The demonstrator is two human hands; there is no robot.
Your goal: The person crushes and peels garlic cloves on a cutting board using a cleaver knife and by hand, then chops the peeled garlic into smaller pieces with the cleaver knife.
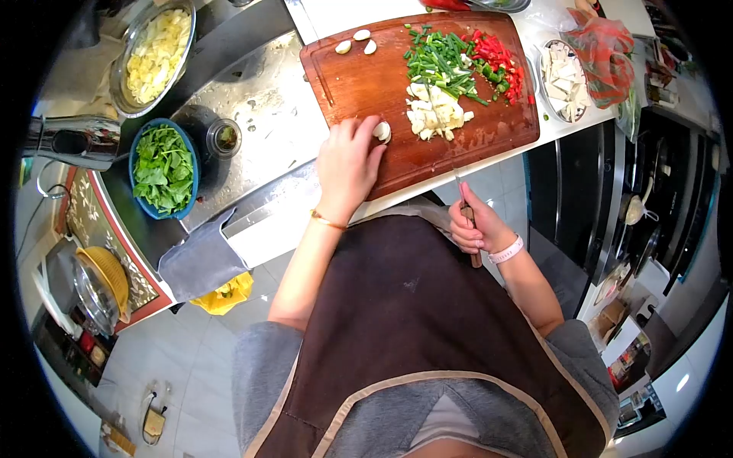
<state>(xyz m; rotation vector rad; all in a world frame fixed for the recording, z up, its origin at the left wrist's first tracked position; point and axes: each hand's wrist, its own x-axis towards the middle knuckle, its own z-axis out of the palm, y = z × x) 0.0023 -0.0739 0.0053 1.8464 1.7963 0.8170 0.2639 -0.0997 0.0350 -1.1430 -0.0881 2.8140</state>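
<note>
**A garlic clove by the left hand, a knife in the right hand**

The clove lies at the left near part of the cutting board, between thumb and forefinger of the left hand. Those fingers curl around it, perhaps to steady it; whether they pinch it or only rest beside it, I cannot tell. The right hand's fingers are clamped around the knife's brown handle, its blade pointing toward the board's near edge and seen almost edge-on; held so close to the body, it seems kept clear of the left hand.

Three loose cloves sit at the far left, apart from the chopped garlic, presumably so whole and cut do not mix. Green onion and red pepper are heaped beyond it, crowded to the right, which leaves bare wood on the left.

The board is reddish, wet in places, and rests on a white bench. A dish of white pieces stands just right of it. To the left is a steel sink with splashed metal, a blue bowl of leafy greens and a bowl of yellowish pieces. A grey cloth hangs over the near edge, above a pale tiled floor.
</note>
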